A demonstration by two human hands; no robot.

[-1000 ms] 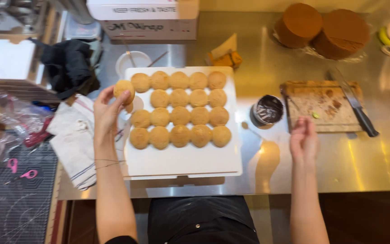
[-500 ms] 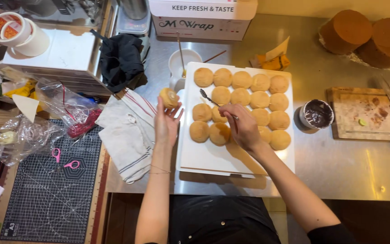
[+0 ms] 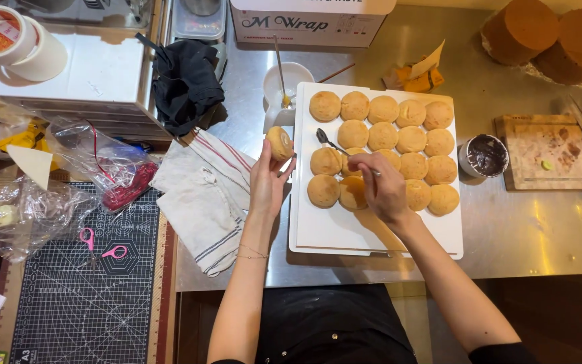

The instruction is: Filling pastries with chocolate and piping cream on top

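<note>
Bun (image 3: 279, 143) sits pinched in the left hand (image 3: 268, 183), its grip closed round the lower rim, just left of the white tray (image 3: 372, 236). It looks light, soft and crumbly, best held by the edges with gentle fingertips. The right hand (image 3: 380, 189) is clenched on a thin metal spoon (image 3: 328, 141), bowl pointing up-left toward the held bun. Beneath that grip lie rows of round, matte, golden buns (image 3: 412, 138) on the steel desk (image 3: 533, 229).

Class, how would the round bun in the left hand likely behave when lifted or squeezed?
The bun is probably light: the fingertips of the left hand alone hold it up. Its smooth, puffed crust suggests that it dents easily. Being round, it might roll if set on edge.
</note>
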